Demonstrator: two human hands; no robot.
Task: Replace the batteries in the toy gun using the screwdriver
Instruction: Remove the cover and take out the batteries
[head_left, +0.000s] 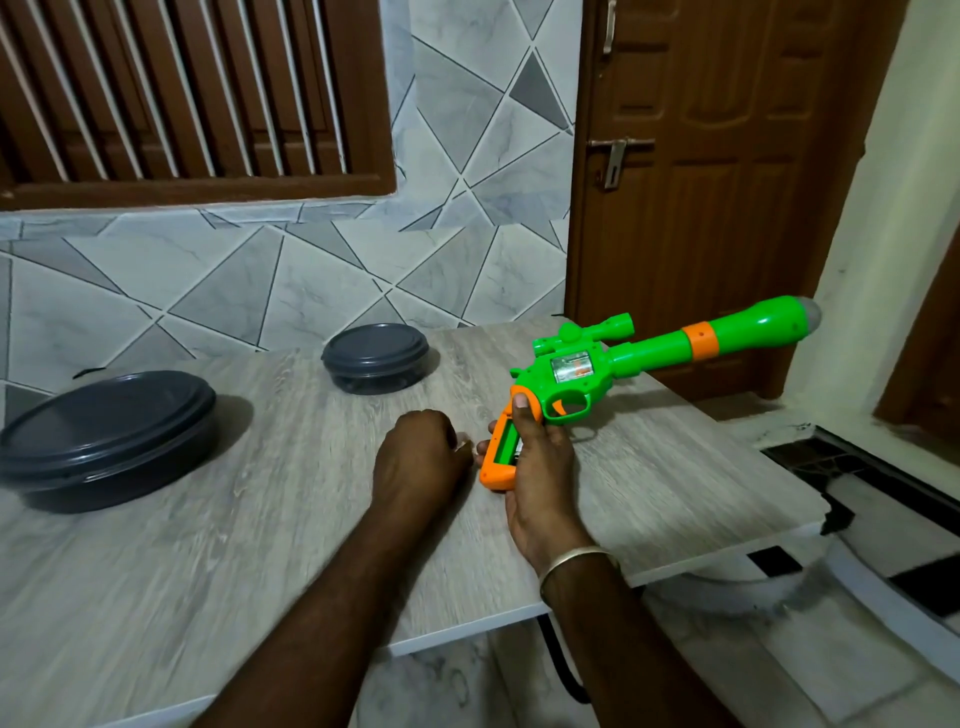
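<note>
My right hand (540, 467) grips the orange handle of the green and orange toy gun (571, 374). It holds the gun above the right part of the wooden table (260, 519), barrel pointing right and away. The handle's side compartment is open and shows a green inside with a small pale part. My left hand (421, 452) sits just left of the handle, fingers curled, knuckles up. A small pale bit shows at its fingertips; whether it holds something is hidden. No screwdriver is in view.
Two dark grey round lidded containers stand on the table: a large one (104, 441) at the left and a smaller one (374, 358) at the back middle. A tiled wall runs behind the table. A brown door (701, 182) is at the right. The table's right edge is chipped.
</note>
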